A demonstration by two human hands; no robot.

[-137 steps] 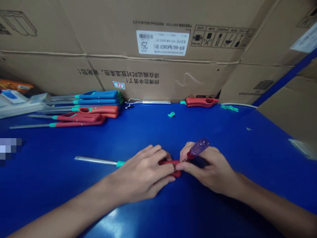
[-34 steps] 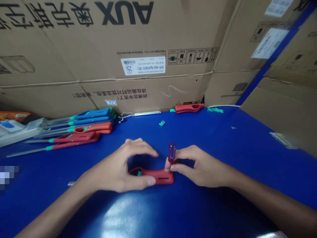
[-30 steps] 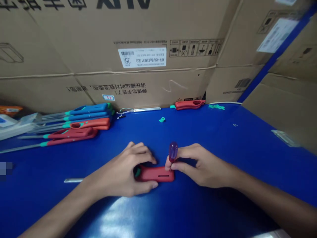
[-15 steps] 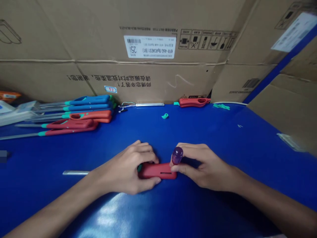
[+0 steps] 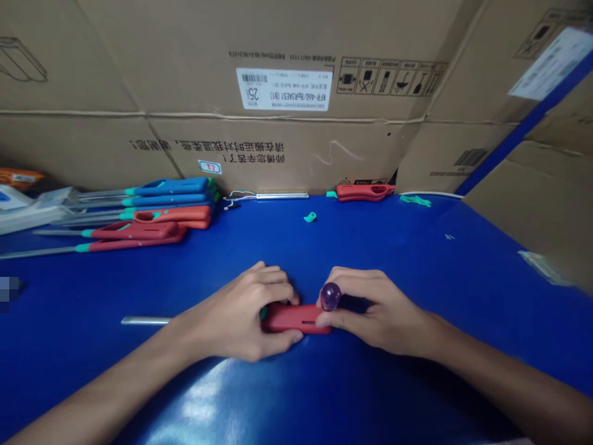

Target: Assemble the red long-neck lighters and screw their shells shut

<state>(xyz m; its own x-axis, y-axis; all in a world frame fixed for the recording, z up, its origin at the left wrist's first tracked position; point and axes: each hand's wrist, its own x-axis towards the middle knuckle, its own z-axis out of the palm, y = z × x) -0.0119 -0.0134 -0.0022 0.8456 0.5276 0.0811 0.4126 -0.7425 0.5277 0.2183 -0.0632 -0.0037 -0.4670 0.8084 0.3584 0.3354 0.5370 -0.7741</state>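
Observation:
A red long-nosed lighter body [image 5: 291,319] lies flat on the blue table between my hands. My left hand [image 5: 236,312] grips its left end, covering the teal collar, and its steel nozzle tube [image 5: 146,321] sticks out to the left. My right hand [image 5: 370,312] pinches a small screwdriver with a clear purple handle [image 5: 330,296] above the lighter's right end. The handle points almost straight up at me, and my fingers and the handle hide the shaft and tip.
Several blue and red lighters [image 5: 139,216] lie stacked at the back left. A bare steel tube with thin wires [image 5: 278,196], a teal clip [image 5: 310,217], a red lighter body [image 5: 364,193] and teal scraps [image 5: 414,199] sit along the back. Cardboard boxes [image 5: 278,148] stand behind the blue table.
My left hand has closed over the lighter's left end. The screwdriver now stands more directly under my view, with its handle seen almost end-on. Both hands have stayed at the lighter.

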